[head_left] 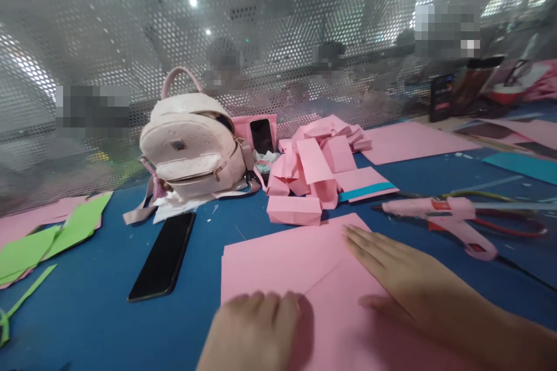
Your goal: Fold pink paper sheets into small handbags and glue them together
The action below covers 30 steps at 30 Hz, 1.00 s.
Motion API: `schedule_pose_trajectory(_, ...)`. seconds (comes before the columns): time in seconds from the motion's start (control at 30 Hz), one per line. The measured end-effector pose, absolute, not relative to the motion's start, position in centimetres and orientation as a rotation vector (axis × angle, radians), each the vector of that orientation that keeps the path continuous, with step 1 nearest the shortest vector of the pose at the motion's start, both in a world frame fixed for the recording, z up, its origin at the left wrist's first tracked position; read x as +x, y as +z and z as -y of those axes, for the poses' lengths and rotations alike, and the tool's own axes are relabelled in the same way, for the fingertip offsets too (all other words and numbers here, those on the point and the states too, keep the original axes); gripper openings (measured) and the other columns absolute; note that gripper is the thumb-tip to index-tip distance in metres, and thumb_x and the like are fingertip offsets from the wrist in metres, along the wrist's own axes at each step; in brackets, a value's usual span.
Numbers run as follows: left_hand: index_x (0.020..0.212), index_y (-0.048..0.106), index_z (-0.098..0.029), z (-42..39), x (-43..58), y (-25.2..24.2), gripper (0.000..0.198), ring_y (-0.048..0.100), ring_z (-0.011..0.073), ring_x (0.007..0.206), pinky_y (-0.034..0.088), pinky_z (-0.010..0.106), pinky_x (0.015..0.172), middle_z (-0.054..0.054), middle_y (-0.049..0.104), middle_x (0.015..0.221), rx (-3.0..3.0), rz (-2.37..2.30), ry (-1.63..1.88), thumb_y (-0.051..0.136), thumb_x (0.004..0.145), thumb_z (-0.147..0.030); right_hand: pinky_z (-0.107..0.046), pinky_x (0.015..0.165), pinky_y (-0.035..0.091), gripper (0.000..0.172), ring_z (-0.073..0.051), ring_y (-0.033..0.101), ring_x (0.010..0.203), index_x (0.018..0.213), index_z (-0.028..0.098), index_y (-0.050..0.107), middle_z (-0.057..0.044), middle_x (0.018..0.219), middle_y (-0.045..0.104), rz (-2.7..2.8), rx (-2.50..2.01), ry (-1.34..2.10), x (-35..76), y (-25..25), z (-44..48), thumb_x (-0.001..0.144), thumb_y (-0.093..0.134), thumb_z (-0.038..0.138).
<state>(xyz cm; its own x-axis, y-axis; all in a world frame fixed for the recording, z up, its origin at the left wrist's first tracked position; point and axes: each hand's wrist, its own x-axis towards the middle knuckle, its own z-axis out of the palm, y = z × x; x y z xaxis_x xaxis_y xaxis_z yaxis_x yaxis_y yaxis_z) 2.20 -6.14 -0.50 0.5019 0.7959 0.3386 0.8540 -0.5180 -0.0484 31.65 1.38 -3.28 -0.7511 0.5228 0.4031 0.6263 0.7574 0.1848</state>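
Large pink paper sheets [270,261] lie stacked in front of me on the blue table, with a thin diagonal line across the top one. My right hand [395,266] rests flat on the right part of the paper, fingers stretched toward its far corner. At the near left of the same sheet is my left hand [256,330], its fingers curled in and knuckles up. Whatever that hand may hold is hidden beneath it. The diagonal line runs from beside the left fingers toward the right fingertips.
Beyond the sheets sit folded pink paper pieces [313,168]. A pink glue gun [452,211] with a cable lies right, near scissors [513,226]. Leftward are a black phone [165,255], a white backpack [191,139] and green paper [78,226]. A perforated metal screen [270,17] stands behind.
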Motion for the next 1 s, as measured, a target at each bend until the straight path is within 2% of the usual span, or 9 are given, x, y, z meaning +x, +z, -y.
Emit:
schedule_pose_trajectory(0.1,0.085,0.061,-0.023,3.1,0.9,1.7,0.004,0.065,0.0173,0.072,0.039,0.025,0.056,0.0,0.069,0.083,-2.767,1.854,-0.422,0.064,0.086,-0.02,-0.046,0.095,0.053,0.053,-0.032,0.06,0.121,0.142,0.011,0.048,-0.018,0.137,0.06,2.65,-0.927,-0.407,30.8,-2.4,-1.5,0.1,0.043,0.042)
schedule_pose_trajectory(0.2,0.079,0.055,-0.021,2.1,0.6,2.3,0.013,0.058,0.0154,0.073,0.038,0.025,0.063,-0.002,0.063,0.082,-2.894,2.1,-0.503,0.068,0.083,-0.022,-0.045,0.095,0.051,0.038,-0.029,0.063,0.115,0.129,0.013,0.059,-0.014,0.13,0.065,2.652,-1.017,-0.177,29.2,-0.5,-1.6,0.101,0.039,0.03)
schedule_pose_trajectory(0.27,0.074,0.055,-0.02,2.3,0.8,2.2,0.017,0.055,0.0158,0.076,0.036,0.026,0.068,-0.003,0.062,0.081,-2.977,2.103,-0.509,0.07,0.082,-0.023,-0.045,0.095,0.049,0.027,-0.028,0.063,0.108,0.115,0.017,0.065,-0.011,0.118,0.069,2.645,-1.107,0.046,28.0,1.0,-1.8,0.098,0.045,0.027)
schedule_pose_trajectory(0.33,0.073,0.056,-0.019,2.7,1.1,2.0,0.019,0.053,0.0164,0.077,0.034,0.028,0.071,-0.003,0.062,0.082,-3.003,2.071,-0.493,0.073,0.08,-0.025,-0.042,0.087,0.049,0.015,-0.026,0.062,0.098,0.104,0.02,0.064,-0.007,0.106,0.068,2.633,-1.198,0.271,27.1,2.3,-2.2,0.093,0.057,0.027)
schedule_pose_trajectory(0.5,0.075,0.057,-0.018,3.6,1.3,2.1,0.02,0.051,0.0159,0.076,0.03,0.029,0.074,-0.003,0.062,0.084,-2.995,1.973,-0.517,0.075,0.079,-0.026,-0.032,0.074,0.04,0.015,-0.022,0.055,0.086,0.089,0.021,0.059,-0.002,0.092,0.063,2.639,-1.155,0.633,26.5,3.4,-3.6,0.082,0.069,0.031)
schedule_pose_trajectory(0.63,0.078,0.058,-0.02,3.9,1.6,2.3,0.021,0.05,0.0171,0.078,0.031,0.029,0.074,-0.003,0.062,0.085,-2.984,1.997,-0.531,0.077,0.076,-0.027,-0.026,0.064,0.036,0.007,-0.017,0.053,0.075,0.073,0.019,0.062,0.001,0.079,0.059,2.516,-1.03,0.999,26.1,3.4,-3.9,0.075,0.069,0.02)
schedule_pose_trajectory(0.8,0.081,0.063,-0.02,3.4,3.6,2.6,0.01,0.048,0.0176,0.082,0.03,0.027,0.074,-0.001,0.06,0.087,-2.981,1.929,-0.737,0.068,0.083,-0.029,-0.023,0.063,0.038,0.004,-0.015,0.056,0.072,0.074,0.018,0.063,0.001,0.076,0.065,2.347,-1.002,1.121,24.6,3.6,-2.7,0.077,0.061,0.017)
schedule_pose_trajectory(0.9,0.061,0.05,-0.017,2.7,4.8,2.7,0.034,0.035,0.012,0.061,0.024,0.026,0.06,-0.005,0.041,0.061,-3.075,1.944,-0.917,0.051,0.092,-0.031,-0.023,0.064,0.038,0.007,-0.015,0.055,0.072,0.074,0.018,0.063,0.002,0.074,0.063,2.265,-1.001,1.1,24.0,3.9,-2.1,0.079,0.059,0.017)
schedule_pose_trajectory(1.0,0.054,0.037,-0.019,2.5,5.2,2.8,0.043,0.024,0.011,0.057,0.019,0.028,0.055,-0.006,0.024,0.057,-3.121,2.011,-1.001,0.045,0.093,-0.034,-0.024,0.063,0.037,0.01,-0.014,0.052,0.069,0.071,0.017,0.063,0.002,0.07,0.061,2.217,-1.001,1.083,24.0,4.4,-1.5,0.081,0.06,0.019)
